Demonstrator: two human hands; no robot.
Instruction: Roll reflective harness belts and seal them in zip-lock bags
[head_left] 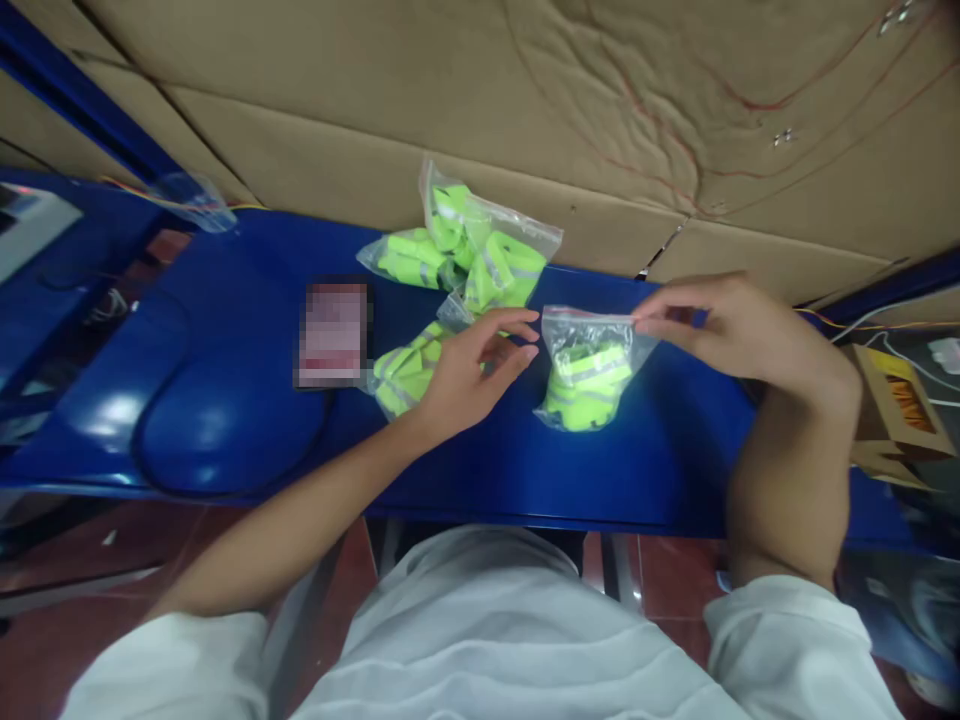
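Note:
My right hand pinches the top right corner of a clear zip bag. Folded inside that bag is neon-yellow fabric with silver-grey stripes. My left hand hovers just left of the bag, its fingers curved and apart with nothing between them. Beneath and beside my left hand lies another zip bag of the same yellow fabric, partly covered by the hand. Behind it, more filled bags are heaped against the cardboard.
A blue table carries the bags. Left of them lies a dark-edged flat object, its face blurred out. Cardboard walls off the back. A clear plastic cup lies at the back left; an open carton stands at right.

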